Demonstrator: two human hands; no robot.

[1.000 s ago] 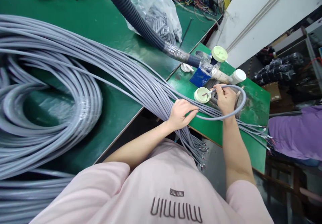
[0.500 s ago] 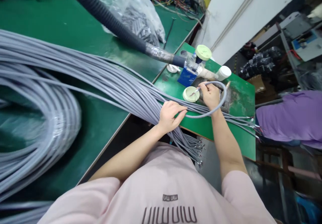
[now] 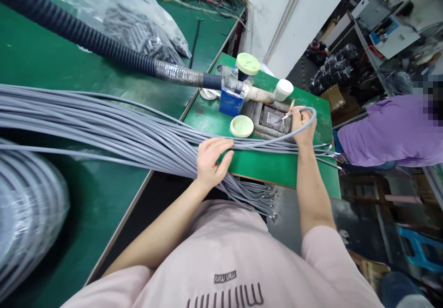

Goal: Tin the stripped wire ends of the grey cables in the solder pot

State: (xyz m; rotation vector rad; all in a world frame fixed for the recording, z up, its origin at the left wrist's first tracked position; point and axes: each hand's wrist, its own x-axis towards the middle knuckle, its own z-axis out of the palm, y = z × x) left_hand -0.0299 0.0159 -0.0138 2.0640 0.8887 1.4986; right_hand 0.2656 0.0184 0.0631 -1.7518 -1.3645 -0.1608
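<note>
Pinched in my right hand [image 3: 303, 129] is the end of a grey cable [image 3: 313, 115], which loops up and back over the hand. Its stripped wire ends point down at the silvery surface in a metal solder pot [image 3: 256, 124]. My left hand [image 3: 211, 164] lies on a thick bundle of grey cables [image 3: 162, 135], thumb apart from the fingers. Left of the pot is a shallow pale-green dish [image 3: 242, 127]. More cable ends hang over the bench edge below my left hand.
A black corrugated hose [image 3: 114, 45] runs to a nozzle beside a blue box [image 3: 231, 102]. Nearby stand a green-lidded jar [image 3: 248, 63] and a white tub [image 3: 284, 89]. A coil of cable [image 3: 31, 215] lies at left. A person in purple [image 3: 387, 130] is at right.
My right hand has carried the cable end rightward from the pale-green dish to over the solder pot. My left hand's thumb and fingers have spread apart. The view has shifted.
</note>
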